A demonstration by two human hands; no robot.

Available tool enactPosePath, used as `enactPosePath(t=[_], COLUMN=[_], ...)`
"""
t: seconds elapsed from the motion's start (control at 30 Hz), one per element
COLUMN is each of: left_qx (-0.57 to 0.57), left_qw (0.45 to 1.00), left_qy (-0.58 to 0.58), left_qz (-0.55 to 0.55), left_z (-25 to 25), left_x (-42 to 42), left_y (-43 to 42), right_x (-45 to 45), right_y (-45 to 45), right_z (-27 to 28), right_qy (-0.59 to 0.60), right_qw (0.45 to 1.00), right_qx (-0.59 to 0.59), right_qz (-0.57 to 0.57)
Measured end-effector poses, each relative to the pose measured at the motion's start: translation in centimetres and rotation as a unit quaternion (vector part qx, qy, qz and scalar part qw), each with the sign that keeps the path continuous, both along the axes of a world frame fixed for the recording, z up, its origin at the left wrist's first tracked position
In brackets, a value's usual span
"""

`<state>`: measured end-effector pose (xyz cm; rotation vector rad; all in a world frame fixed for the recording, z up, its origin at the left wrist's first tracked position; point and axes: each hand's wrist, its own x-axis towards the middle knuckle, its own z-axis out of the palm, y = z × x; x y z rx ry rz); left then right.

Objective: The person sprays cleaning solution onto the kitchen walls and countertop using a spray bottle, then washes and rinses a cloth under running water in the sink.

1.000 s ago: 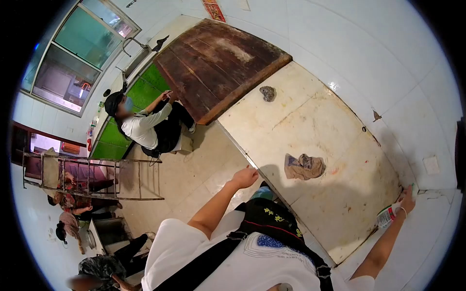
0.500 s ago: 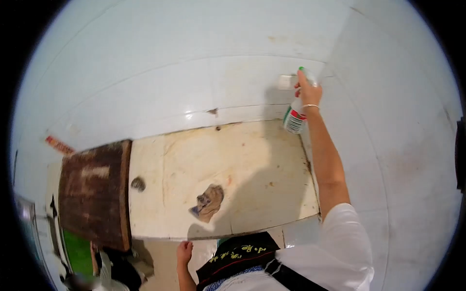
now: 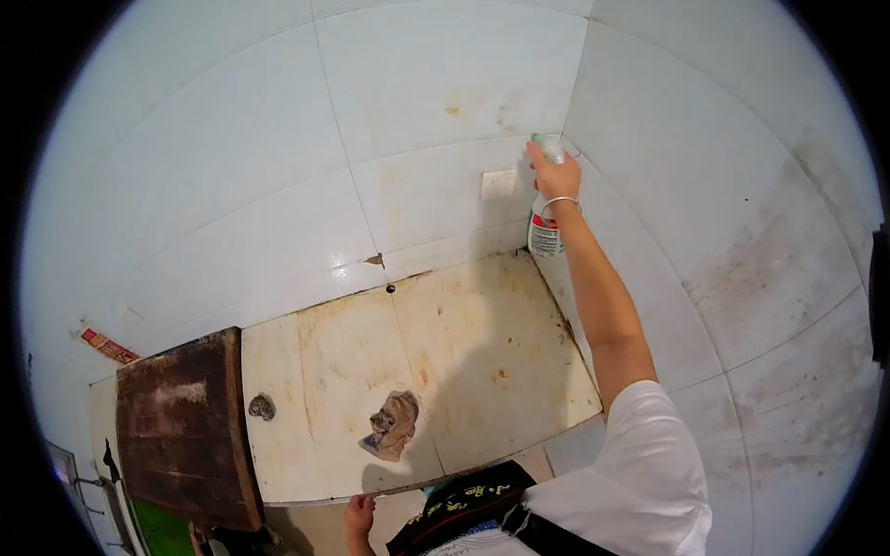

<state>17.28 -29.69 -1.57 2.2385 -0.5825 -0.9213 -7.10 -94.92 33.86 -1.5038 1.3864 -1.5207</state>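
White tiled wall [image 3: 417, 56], stained tabletop [image 3: 338, 343] below, spray bottle [image 3: 545, 236] up by the corner [image 3: 568, 107] — right hand [image 3: 556, 174] wrapped round its top, left hand [image 3: 360, 511] loosely curled, can't tell if it's holding anything. Stray mist could wet that wall plate [image 3: 499, 184]; a slick grip could drop the bottle.

stained countertop [image 3: 345, 347], crumpled brn cloth [image 3: 399, 428] nr front, sm. dk wad [image 3: 262, 407], wood board [image 3: 181, 440] at l. end

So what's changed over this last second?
View swung right toward the white tiled wall corner. Right hand still grips the white, red-labelled spray bottle; nothing released or picked up. Crumpled brown cloth and small dark lump stayed on the cream countertop.
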Motion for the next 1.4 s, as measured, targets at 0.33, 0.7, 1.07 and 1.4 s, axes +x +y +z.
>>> enactPosePath(t=[0.33, 0.7, 1.07, 1.4], left_qx=[-0.031, -0.016, -0.007, -0.008], left_qw=[0.999, 1.000, 0.999, 0.998], left_qy=[-0.016, 0.011, 0.003, 0.008], left_qz=[0.001, 0.022, 0.050, 0.066], left_z=[-0.9, -0.9, -1.0, 1.3], left_x=[0.2, -0.5, -0.8, -1.8], left_y=[0.3, 2.4, 3.5, 4.4], right_x=[-0.5, -2.1, -3.3, 1.4], right_y=[-2.2, -2.4, -1.7, 0.2], right_z=[4.0, 4.6, 6.3, 5.0], right_qy=[-0.015, -0.105, -0.133, -0.018], right_qw=[0.994, 0.993, 0.985, 0.999], right_qx=[-0.063, -0.033, -0.078, -0.018], right_qz=[-0.083, -0.045, -0.081, 0.026])
